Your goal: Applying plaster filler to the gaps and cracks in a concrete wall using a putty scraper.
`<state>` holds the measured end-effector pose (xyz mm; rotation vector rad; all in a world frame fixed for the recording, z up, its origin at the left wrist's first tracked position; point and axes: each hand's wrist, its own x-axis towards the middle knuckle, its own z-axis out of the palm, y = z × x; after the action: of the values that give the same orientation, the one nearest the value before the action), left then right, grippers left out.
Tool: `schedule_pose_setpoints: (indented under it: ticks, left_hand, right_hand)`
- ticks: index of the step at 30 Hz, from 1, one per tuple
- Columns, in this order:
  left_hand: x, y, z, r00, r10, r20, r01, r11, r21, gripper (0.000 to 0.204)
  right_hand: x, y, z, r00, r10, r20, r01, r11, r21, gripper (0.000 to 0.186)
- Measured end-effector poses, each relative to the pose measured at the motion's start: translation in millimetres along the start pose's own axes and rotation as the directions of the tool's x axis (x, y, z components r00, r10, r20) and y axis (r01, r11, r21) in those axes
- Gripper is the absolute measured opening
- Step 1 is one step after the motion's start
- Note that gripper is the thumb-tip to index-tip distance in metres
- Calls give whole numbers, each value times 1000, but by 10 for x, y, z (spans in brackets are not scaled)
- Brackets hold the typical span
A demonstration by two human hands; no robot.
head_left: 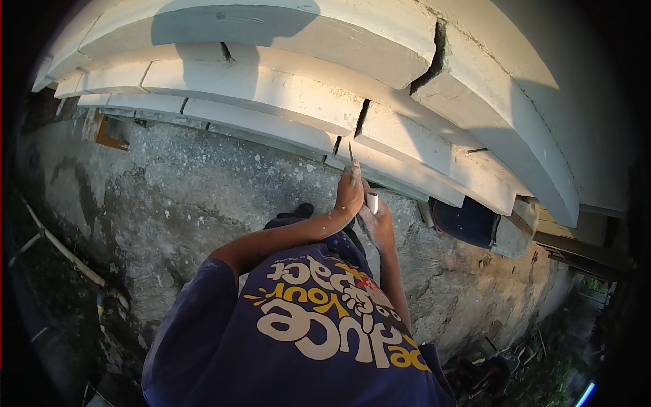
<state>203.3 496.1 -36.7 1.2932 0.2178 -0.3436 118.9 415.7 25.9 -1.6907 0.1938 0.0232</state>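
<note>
The left hand (350, 192) has its grip closed around a thin tool (350, 152), tip at a crack in the white moulding (271, 88). Just beside it, the right hand (377, 220) holds a small white tube (372, 202) above the rough concrete wall (183, 197).

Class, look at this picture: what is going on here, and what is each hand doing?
A person in a dark blue printed shirt stands close to a white stepped moulding with cracks at its joints. The left hand holds a thin blade-like tool up to a crack in the moulding. The right hand grips a small white tube-like object just below. Behind is a rough grey wall.
</note>
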Motion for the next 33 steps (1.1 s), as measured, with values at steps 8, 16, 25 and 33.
schedule_pose_setpoints:
  ticks: [8,16,25,33]
  left_hand:
    - [-62,430,205,989,143,22,-144,989,23,48]
    - [-23,449,302,986,164,19,-164,986,36,48]
    - [-93,461,198,989,139,43,-142,987,76,47]
    - [-14,375,231,982,185,36,-185,983,-10,48]
  right_hand:
    - [101,-260,-127,1000,17,-25,-18,1000,-21,47]
    - [155,-240,-248,1000,14,-14,-15,998,-56,50]
    - [126,-121,-178,995,-41,-87,35,997,-63,37]
    - [150,-93,-238,998,-68,-6,67,991,-114,35]
